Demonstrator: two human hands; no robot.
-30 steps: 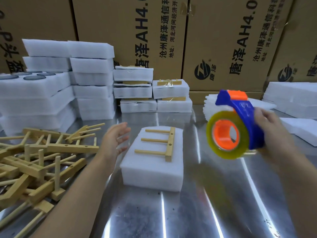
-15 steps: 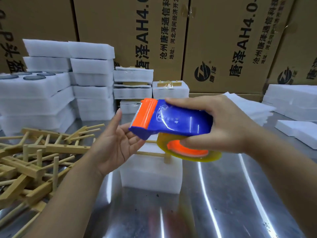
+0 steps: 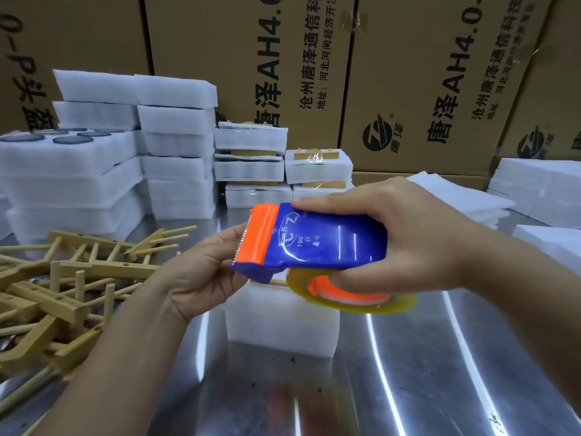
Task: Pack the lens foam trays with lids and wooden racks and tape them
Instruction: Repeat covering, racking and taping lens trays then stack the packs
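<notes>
Right hand (image 3: 418,243) clamped round tape dispenser (image 3: 323,240), frame centre | left hand (image 3: 201,272) at its cutter, fingers hidden, cannot tell | foam tray (image 3: 283,319) below

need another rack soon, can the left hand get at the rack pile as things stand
Probably yes: the rack pile lies just beside the left hand with nothing between, once it leaves the dispenser.

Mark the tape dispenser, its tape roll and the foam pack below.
tape dispenser (image 3: 327,240): head view, blue body.
tape roll (image 3: 404,303): head view, yellow outer rim.
foam pack (image 3: 283,325): head view, front wall.
</notes>
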